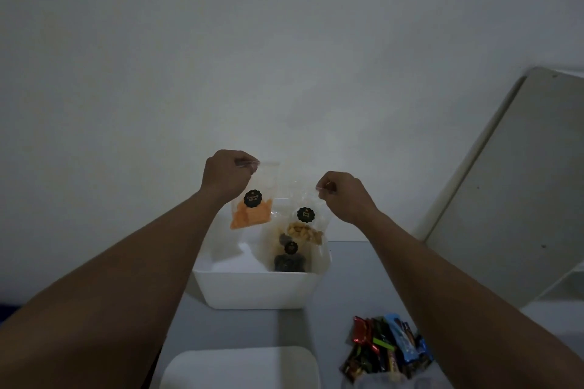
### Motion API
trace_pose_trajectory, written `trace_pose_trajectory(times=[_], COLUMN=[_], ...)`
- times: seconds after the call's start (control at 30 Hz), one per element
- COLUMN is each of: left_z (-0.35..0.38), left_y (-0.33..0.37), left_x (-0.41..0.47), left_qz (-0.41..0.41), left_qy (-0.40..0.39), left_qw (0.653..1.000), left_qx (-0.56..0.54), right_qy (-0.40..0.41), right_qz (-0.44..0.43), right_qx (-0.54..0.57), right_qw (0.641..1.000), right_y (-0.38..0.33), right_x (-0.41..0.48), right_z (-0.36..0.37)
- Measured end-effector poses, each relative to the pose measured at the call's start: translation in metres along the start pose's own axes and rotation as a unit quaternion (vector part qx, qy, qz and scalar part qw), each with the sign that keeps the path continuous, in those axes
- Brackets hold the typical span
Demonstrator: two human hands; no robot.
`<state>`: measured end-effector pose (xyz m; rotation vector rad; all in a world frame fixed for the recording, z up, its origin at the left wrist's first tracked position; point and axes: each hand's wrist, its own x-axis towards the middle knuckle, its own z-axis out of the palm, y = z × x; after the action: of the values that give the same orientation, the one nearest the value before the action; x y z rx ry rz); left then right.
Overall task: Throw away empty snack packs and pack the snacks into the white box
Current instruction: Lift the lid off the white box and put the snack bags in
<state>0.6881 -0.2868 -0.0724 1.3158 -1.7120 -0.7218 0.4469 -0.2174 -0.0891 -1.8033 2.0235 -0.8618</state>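
Two clear snack bags held above the white box (252, 289)

Left hand (226, 178) fingers pinch the orange-snack bag (251, 213), right hand (343, 196) fingers pinch the yellow-snack bag (305, 229); best lowered upright beside the dark pack (289, 259) inside.

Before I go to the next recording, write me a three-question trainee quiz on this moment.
1. True or false: the left hand holds the bag of orange chips by its top edge.
2. What does the right hand hold? A) a chocolate bar B) a clear bag of pale snacks C) the lid
3. Where do the wrapped bars lie: in the white box or on the table?

Key: 1 true; 2 B; 3 on the table.
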Motion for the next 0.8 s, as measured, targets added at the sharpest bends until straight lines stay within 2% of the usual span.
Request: trace_pose_trajectory(times=[0.27,0.5,0.67,0.8], left_z=[-0.001,0.001,0.003,0.004], left_y=[-0.036,-0.061,-0.076,-0.081], left_x=[0.005,0.001,0.004,0.007], left_qz=[-0.032,-0.024,-0.048,-0.06], left_qy=[0.0,-0.036,-0.091,-0.142], left_qw=[0.999,0.998,0.992,0.987], left_qx=[0.023,0.053,0.069,0.052], right_qy=[-0.082,-0.151,-0.161,-0.163], right_qz=[0.013,-0.018,-0.075,-0.082], right_qx=[-0.063,-0.226,-0.327,-0.352], right_qw=[0.995,0.962,0.928,0.918], right_y=[0.016,0.036,0.04,0.043], right_x=[0.009,0.012,0.019,0.022], right_z=[0.065,0.121,0.134,0.131])
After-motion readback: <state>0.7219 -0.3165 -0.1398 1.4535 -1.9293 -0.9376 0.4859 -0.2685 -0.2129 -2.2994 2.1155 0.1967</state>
